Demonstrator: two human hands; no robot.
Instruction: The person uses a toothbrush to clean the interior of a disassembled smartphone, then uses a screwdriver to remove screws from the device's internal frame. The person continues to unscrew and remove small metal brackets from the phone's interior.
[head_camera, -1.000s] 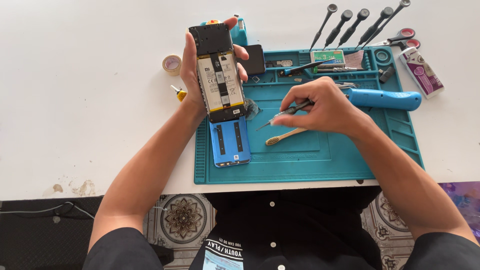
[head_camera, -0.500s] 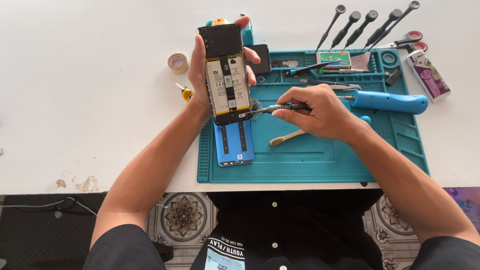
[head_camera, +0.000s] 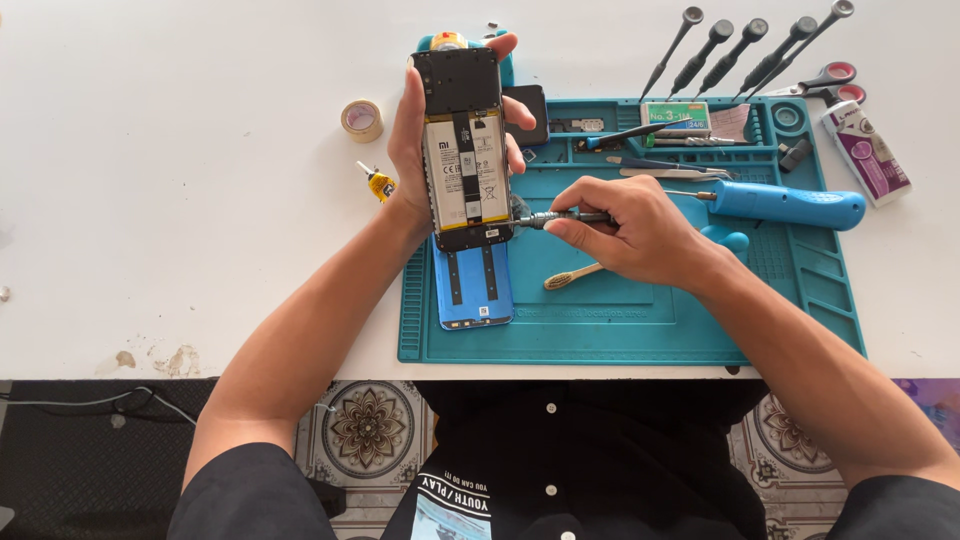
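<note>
White table (head_camera: 180, 200) (stained near edge) above patterned floor tiles (head_camera: 370, 425).

Screwdriver (head_camera: 565, 217) tip hidden behind opened phone (head_camera: 465, 150), beside right hand (head_camera: 625, 228). Left hand (head_camera: 415, 135) palm hidden behind phone. Screw prob. too small to tell.

A white tabletop (head_camera: 180, 200) is seen carrying a teal mat (head_camera: 640, 335), a tape roll (head_camera: 361, 120), a small yellow glue tube (head_camera: 379, 183), black screwdrivers (head_camera: 740, 45), red-handled scissors (head_camera: 828, 78) and a white-and-purple tube (head_camera: 866, 151).
</note>
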